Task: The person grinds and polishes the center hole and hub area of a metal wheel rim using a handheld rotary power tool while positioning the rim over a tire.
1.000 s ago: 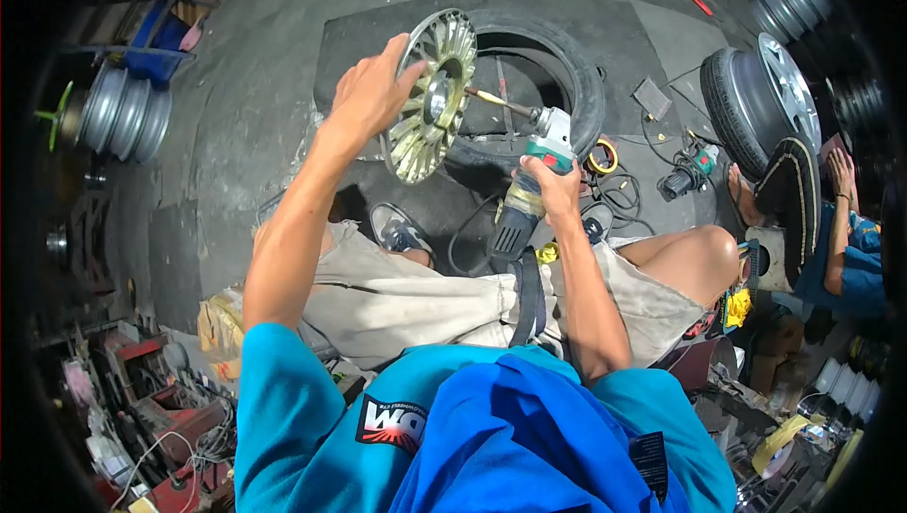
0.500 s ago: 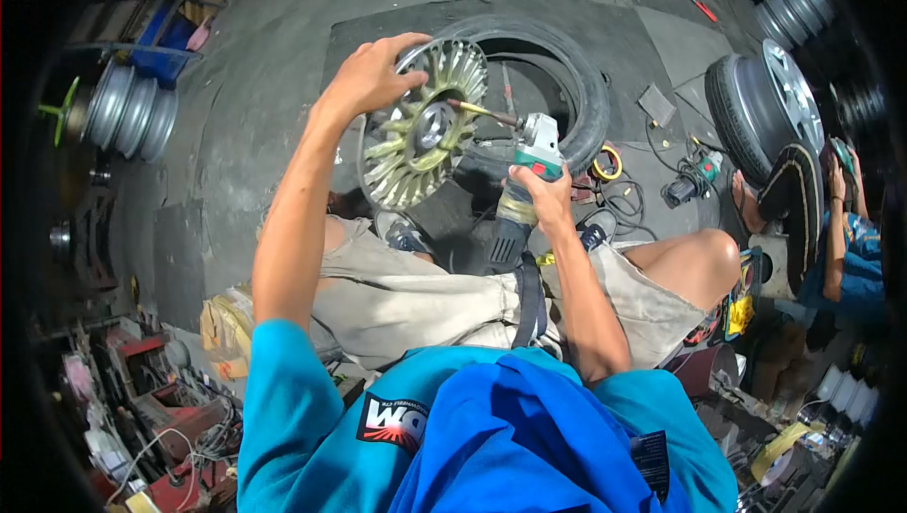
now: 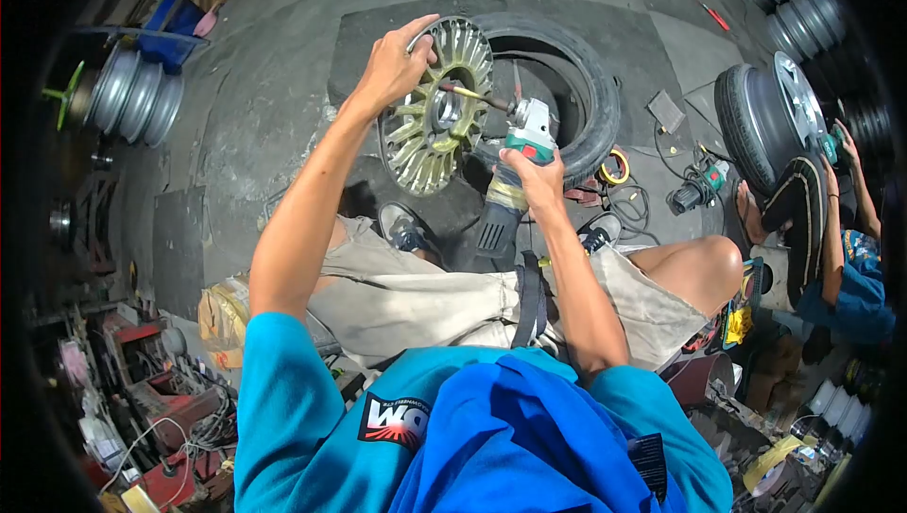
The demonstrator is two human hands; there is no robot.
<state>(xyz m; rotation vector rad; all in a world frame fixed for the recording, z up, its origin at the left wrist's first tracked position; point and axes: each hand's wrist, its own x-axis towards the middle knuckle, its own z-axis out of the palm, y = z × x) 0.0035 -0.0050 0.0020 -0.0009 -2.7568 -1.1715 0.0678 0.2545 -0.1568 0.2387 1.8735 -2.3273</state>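
My left hand (image 3: pixel 402 61) grips the upper left rim of a round, spoked wheel face (image 3: pixel 416 149), which stands tilted on edge. Its spokes look yellowish-green and silver. In my right hand (image 3: pixel 535 178) is a green and grey power grinder (image 3: pixel 531 140), with yellowish tape round its body. A thin shaft with a pointed tip (image 3: pixel 463 92) runs from the grinder's head to the wheel face, near the hub. Whether the tip touches the metal is too small to tell. Behind them a black tyre (image 3: pixel 605 97) lies on the floor.
A second grinder (image 3: pixel 694 190), a yellow tape roll (image 3: pixel 614 166) and cables lie at the right. Beyond them stands a tyred wheel (image 3: pixel 746 126), beside a seated co-worker (image 3: pixel 846 272). Silver rims (image 3: pixel 137 97) are at the far left; tools and red machinery (image 3: pixel 170 418) fill the lower left.
Over the last second the wheel face dipped and turned more toward the camera, then rose slightly and turned partly back. Both hands moved with it. The co-worker's hands shifted near the tyred wheel.
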